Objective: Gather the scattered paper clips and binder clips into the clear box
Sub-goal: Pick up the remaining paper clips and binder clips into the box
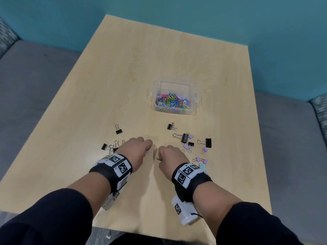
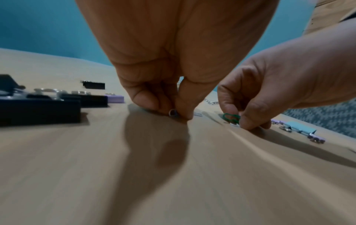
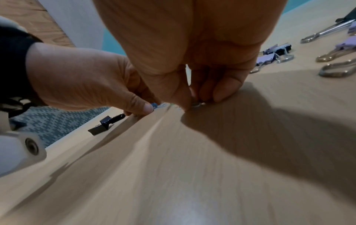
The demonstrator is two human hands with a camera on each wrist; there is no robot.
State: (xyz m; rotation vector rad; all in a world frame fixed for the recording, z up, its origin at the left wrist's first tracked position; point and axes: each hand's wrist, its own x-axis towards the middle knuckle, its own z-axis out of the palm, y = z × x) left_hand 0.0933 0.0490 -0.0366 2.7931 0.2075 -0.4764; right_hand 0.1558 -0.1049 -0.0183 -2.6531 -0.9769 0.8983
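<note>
My left hand (image 1: 136, 149) is down on the bench (image 1: 123, 71), thumb and forefinger pressed together on a small pale paper clip (image 2: 172, 113). My right hand (image 1: 170, 156), just beside it, pinches a green paper clip (image 2: 231, 118) the same way. The clear box (image 1: 174, 85) sits well apart at about twelve o'clock from my hands, already holding a heap of coloured clips.

To do this well, I think I should tip each clip up on its edge with a fingernail before lifting (flat wire slides on smooth wood), then carry both over the box rim and let go low, so nothing bounces out. The binder clips come next: a black bunch (image 1: 110, 147) at nine o'clock of my left hand, and black and purple ones (image 1: 191, 144) at two o'clock of my right.

The head view shows the box and the whole scatter, but my knuckles hide the fingertips. The left wrist view shows both pinches and the green clip clearly. The right wrist view catches a blue clip (image 3: 154, 105) at my left thumb, which the others miss.
</note>
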